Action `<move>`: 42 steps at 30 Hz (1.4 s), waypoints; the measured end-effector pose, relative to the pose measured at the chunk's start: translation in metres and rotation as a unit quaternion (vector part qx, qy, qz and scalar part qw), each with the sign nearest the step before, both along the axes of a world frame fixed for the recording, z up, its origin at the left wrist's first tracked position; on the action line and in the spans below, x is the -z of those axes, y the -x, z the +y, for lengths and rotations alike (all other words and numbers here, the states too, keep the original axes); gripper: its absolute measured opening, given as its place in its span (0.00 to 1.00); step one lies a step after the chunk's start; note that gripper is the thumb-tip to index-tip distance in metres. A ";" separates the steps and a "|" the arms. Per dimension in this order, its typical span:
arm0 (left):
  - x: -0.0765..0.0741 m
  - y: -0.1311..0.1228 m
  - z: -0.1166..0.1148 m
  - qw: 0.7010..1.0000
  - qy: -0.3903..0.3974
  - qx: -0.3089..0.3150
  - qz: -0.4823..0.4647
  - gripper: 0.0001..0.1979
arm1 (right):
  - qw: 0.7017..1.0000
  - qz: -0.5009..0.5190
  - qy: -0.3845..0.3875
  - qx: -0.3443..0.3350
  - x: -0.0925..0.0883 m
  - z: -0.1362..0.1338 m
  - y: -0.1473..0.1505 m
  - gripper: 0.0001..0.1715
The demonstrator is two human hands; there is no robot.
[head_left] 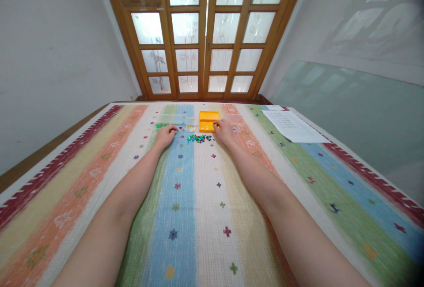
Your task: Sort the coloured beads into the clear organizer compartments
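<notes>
My left hand [165, 136] rests at the near edge of a clear plastic tray, fingers curled together; whatever they may hold is too small to make out. Green small pieces [161, 126] lie beside it in the tray, with dark and yellow ones further right. My right hand [225, 131] is over the right edge of an open yellow box [209, 115], its fingertips pinched. Anything between them is hidden. A few pale bits show inside the box. Between my hands, on the cloth, a loose pile of small mixed-colour pieces [199, 138] is spread out, blue, green and dark.
A striped tablecloth [179, 234] covers the table. Printed paper sheets [293, 126] lie at the right, near a glass-like panel [351, 115]. Beyond the far edge stand wood-framed glass doors [205, 44], with white walls on both sides.
</notes>
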State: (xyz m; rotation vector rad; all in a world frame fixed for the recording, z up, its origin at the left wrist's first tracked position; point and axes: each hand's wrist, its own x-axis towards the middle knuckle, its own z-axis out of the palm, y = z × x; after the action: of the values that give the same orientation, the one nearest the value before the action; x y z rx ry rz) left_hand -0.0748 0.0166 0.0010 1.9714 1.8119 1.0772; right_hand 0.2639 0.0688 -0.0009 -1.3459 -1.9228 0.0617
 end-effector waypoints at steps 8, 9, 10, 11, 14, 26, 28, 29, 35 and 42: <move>-0.001 0.000 0.000 1.000 -0.001 0.006 0.013 0.15 | 0.999 -0.011 0.012 -0.045 -0.001 -0.003 0.002 0.11; -0.001 0.000 0.000 1.000 0.000 0.005 0.013 0.15 | 0.998 -0.014 0.012 -0.062 -0.002 -0.004 0.003 0.10; -0.001 0.000 0.000 1.000 0.002 0.004 0.012 0.15 | 0.996 -0.017 0.013 -0.082 -0.004 -0.005 0.004 0.10; -0.001 0.000 0.000 1.000 0.004 0.004 0.011 0.15 | 0.994 -0.021 0.015 -0.103 -0.007 -0.007 0.005 0.11; -0.001 0.000 0.000 1.000 0.005 0.006 0.010 0.15 | 0.987 -0.043 0.039 -0.150 -0.017 -0.013 0.005 0.12; -0.004 -0.002 -0.003 1.000 0.012 0.008 0.012 0.16 | 0.950 -0.201 0.135 -0.196 -0.030 -0.019 -0.001 0.10; -0.004 -0.002 -0.003 1.000 0.011 0.008 0.012 0.16 | 0.949 -0.218 0.135 -0.183 -0.030 -0.020 0.000 0.10; -0.004 -0.002 -0.002 1.000 0.010 0.008 0.012 0.16 | 0.949 -0.224 0.136 -0.175 -0.030 -0.021 0.001 0.10; -0.003 -0.002 -0.002 1.000 0.012 0.008 0.018 0.17 | 0.946 -0.224 0.156 -0.174 -0.029 -0.023 0.000 0.10; -0.003 -0.001 -0.001 0.999 0.021 0.005 0.027 0.17 | 0.953 -0.196 0.143 -0.183 -0.028 -0.021 -0.002 0.09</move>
State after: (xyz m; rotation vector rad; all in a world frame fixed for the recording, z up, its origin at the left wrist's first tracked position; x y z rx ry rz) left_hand -0.0734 0.0155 0.0041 2.0013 1.8342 0.9832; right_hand 0.2658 0.0476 0.0266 -1.2305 -2.5672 0.2826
